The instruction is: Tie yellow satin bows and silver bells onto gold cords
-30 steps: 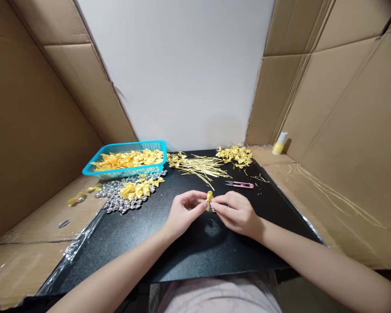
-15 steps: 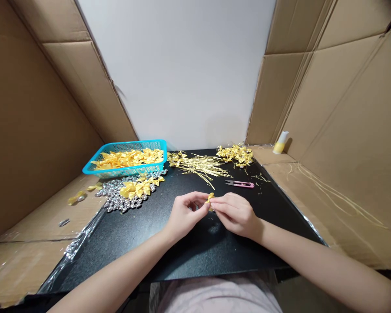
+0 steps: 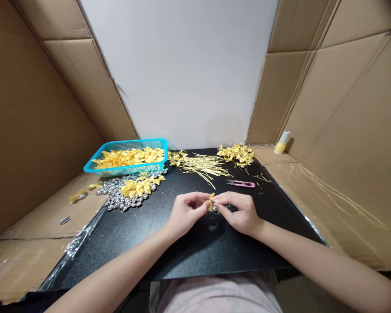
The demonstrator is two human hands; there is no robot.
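A small yellow ribbon bow (image 3: 210, 204) is pinched between the thumb and fingers of my left hand (image 3: 189, 211), above the black table. My right hand (image 3: 239, 211) meets it from the other side, thumb and forefinger closed at the bow's edge. A thin yellow cord (image 3: 228, 204) pokes out between those right fingers. Just under the fingertips a silver bead (image 3: 215, 208) shows against the bow. How bow, bead and cord join is covered by my fingers.
Behind my hands lie cut yellow cords (image 3: 203, 166), pink thread snips (image 3: 241, 184) and a pile of beaded bows (image 3: 237, 154). On the left, a blue basket (image 3: 125, 171) of bows stands behind silver beads (image 3: 112, 202) topped with loose bows (image 3: 138, 188). A thread spool (image 3: 282, 142) stands far right.
My right thumb and forefinger have spread apart behind their tips, showing the cord between them. The bow has turned more upright and the silver bead has come into sight.
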